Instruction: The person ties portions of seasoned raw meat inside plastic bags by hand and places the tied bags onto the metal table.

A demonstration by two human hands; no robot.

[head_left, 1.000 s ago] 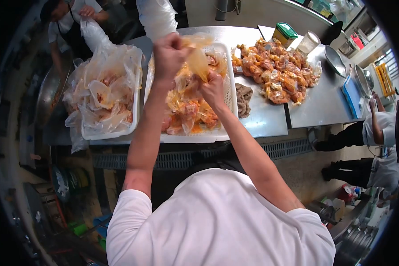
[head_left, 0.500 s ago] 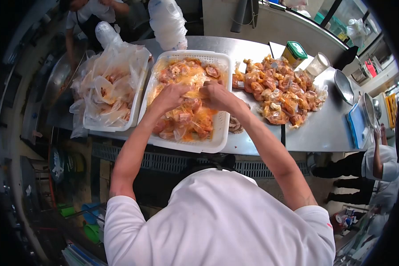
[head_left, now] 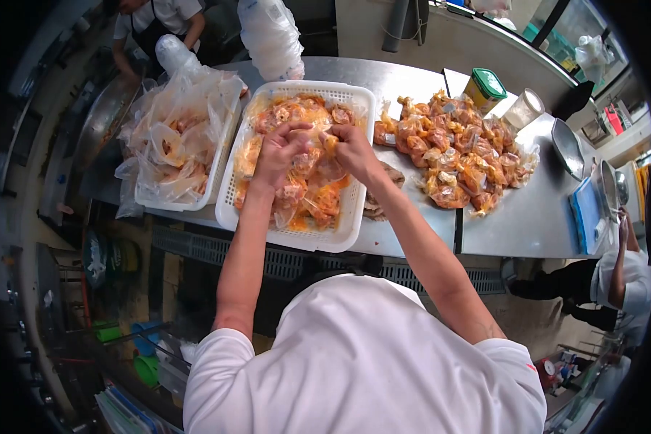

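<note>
A white perforated crate [head_left: 228,210] in front of me holds orange-sauced raw meat pieces [head_left: 318,206] with clear plastic among them. Above its middle, my right hand [head_left: 352,150] is closed in a pinch on a sauce-stained plastic bag [head_left: 330,143]. My left hand [head_left: 276,153] is beside it, fingers curled toward the thumb; whatever sits between the fingertips is too small to make out. Both hands are over the meat, a short gap apart.
Left stands a second white crate [head_left: 211,189] of plastic-bagged meat. Right lies a pile of tied meat bags [head_left: 456,148], near a green-lidded tub [head_left: 486,88] and a metal bowl [head_left: 566,148]. A stack of wrapped white containers [head_left: 271,40] stands behind. Co-workers are at far left and right.
My hands have drawn slightly apart and lifted; the left hand has turned more upright, its fingers curled. The co-worker at the back left has shifted an arm downward.
</note>
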